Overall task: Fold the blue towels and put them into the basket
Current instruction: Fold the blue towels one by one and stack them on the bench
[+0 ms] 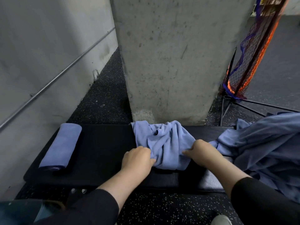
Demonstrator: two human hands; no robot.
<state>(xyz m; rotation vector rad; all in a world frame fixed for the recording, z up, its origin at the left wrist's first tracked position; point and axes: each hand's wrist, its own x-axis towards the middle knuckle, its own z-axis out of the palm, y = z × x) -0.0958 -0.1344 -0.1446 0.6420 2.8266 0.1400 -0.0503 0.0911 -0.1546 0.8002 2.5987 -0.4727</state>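
Two hands work one crumpled blue towel (164, 143) at the middle of the black padded bench (103, 143). The left hand (138, 159) pinches a bunched fold at the towel's near left edge; the right hand (201, 153) has its fingers curled into the cloth at the near right edge, so each grip is closed on fabric. The towel's far edge hangs over the back of the bench against the concrete pillar (170, 62).

One folded towel (61, 145) lies near the left end of the bench, well apart from the hands. A heap of unfolded blue towels (266, 151) spills over the right end, touching or nearly touching the cloth being worked. No basket can be made out for certain; a dark bluish object sits at the lower left corner, too blurred to name.

Risks, as I judge them: the towel is twisted, so pulling it flat from two bunched grips may lock in creases; the overhanging edge could drag it off the back; the right hand could catch a strand of the heap and pull it along.

No brand, label or readable writing shows on anything.
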